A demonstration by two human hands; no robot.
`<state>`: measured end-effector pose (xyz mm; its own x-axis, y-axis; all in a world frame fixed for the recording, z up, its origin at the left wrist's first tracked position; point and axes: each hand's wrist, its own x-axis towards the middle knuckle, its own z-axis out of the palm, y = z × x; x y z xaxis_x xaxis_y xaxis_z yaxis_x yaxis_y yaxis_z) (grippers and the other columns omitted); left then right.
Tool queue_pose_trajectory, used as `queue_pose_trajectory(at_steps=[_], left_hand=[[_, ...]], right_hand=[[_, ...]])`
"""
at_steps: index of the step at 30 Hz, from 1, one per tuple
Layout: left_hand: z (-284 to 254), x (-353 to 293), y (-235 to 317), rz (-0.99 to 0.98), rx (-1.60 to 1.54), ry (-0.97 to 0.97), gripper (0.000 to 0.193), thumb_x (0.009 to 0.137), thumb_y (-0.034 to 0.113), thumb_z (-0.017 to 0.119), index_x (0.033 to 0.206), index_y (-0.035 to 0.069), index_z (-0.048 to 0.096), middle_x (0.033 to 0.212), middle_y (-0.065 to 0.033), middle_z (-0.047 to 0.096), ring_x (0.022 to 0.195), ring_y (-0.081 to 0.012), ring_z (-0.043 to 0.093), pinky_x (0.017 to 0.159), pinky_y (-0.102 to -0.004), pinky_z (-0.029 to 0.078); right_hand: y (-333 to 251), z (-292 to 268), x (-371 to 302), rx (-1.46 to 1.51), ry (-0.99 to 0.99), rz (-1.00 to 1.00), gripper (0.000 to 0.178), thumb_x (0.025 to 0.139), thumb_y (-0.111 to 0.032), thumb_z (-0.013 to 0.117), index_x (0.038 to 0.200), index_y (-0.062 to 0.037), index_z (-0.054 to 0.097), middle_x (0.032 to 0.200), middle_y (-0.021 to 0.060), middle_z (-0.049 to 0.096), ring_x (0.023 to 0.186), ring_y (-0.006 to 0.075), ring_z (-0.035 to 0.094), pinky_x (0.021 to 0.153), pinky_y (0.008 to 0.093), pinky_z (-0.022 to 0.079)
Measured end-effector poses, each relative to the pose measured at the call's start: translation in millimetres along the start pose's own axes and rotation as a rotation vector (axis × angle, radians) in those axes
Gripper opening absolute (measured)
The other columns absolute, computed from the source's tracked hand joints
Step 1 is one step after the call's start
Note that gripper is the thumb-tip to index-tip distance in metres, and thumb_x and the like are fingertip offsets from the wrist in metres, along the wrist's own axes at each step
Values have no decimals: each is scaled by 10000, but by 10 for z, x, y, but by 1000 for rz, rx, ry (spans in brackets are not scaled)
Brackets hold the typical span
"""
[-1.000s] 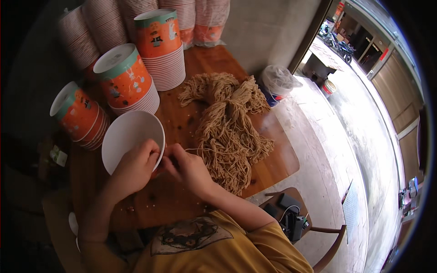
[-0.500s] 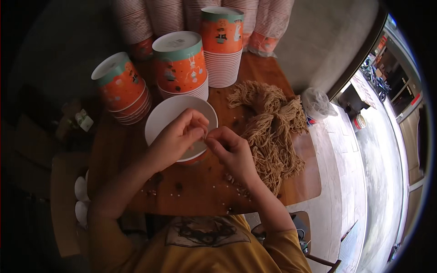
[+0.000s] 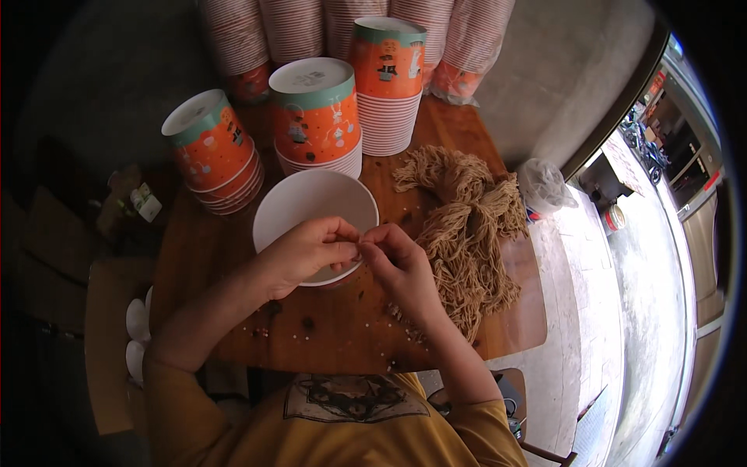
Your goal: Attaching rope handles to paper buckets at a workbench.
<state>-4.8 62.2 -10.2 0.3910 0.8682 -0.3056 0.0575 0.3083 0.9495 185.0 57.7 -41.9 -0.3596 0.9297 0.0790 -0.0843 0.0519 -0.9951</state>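
My left hand [image 3: 315, 251] is closed in a pinch over the near right rim of an open white-lined paper bucket [image 3: 303, 204]. Against its fingertips, my right hand [image 3: 398, 268] pinches too, thumb to forefinger. Whatever they hold between them is too small to make out. To the right of my right hand lies a heaped bundle of tan, stringy cords [image 3: 471, 226] on the wooden table [image 3: 334, 331]. Part of the bucket's inside is hidden behind my left hand.
Upside-down orange and green paper buckets stand stacked at the left [image 3: 208, 148], centre [image 3: 317, 117] and back [image 3: 389, 70]. Wrapped stacks [image 3: 292, 31] line the wall. Small white bits [image 3: 306, 338] dot the table. A clear plastic bag [image 3: 545, 187] sits at its right edge.
My left hand has lowered a little and tilted flatter, its fingers now meeting those of my right hand. The whole view has shifted slightly.
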Motion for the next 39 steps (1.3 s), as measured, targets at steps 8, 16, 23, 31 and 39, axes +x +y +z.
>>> queue_pose_trajectory(at_steps=[8, 16, 23, 31, 39], left_hand=[[28, 13, 91, 65, -15, -97, 116, 948, 137, 559, 1004, 39, 585, 855, 19, 580, 782, -55, 535, 695, -203, 438], [105, 34, 59, 60, 73, -164, 150, 960, 156, 571, 1025, 27, 609, 878, 8, 607, 764, -44, 532, 686, -196, 444], [149, 34, 92, -11, 66, -188, 169, 951, 150, 583, 1030, 10, 632, 877, 10, 601, 757, -42, 515, 699, -189, 434], [151, 118, 64, 24, -49, -183, 135, 946, 136, 572, 1003, 19, 611, 851, 19, 563, 746, -46, 504, 694, -193, 432], [187, 134, 70, 103, -69, -185, 100, 929, 83, 574, 1011, 26, 578, 888, 14, 553, 777, -48, 499, 737, -203, 436]], right_hand=[[-580, -301, 62, -41, -381, 11, 144, 952, -111, 575, 1075, -62, 518, 811, -32, 596, 691, 33, 524, 620, 201, 437], [-482, -375, 441, 85, -310, 185, 122, 951, -154, 562, 1057, -99, 588, 802, -42, 585, 641, 3, 513, 503, 147, 369], [-101, -433, 356, -155, -6, -111, 86, 931, -62, 579, 1015, -54, 559, 820, -27, 562, 707, 33, 517, 615, 197, 432], [3, -505, -105, -184, -28, -189, 105, 877, -6, 616, 976, -11, 583, 949, 57, 549, 846, 136, 556, 713, 246, 460], [-7, -347, -129, -462, 52, -380, 141, 855, -3, 668, 972, -10, 589, 921, 54, 586, 753, 141, 597, 650, 251, 485]])
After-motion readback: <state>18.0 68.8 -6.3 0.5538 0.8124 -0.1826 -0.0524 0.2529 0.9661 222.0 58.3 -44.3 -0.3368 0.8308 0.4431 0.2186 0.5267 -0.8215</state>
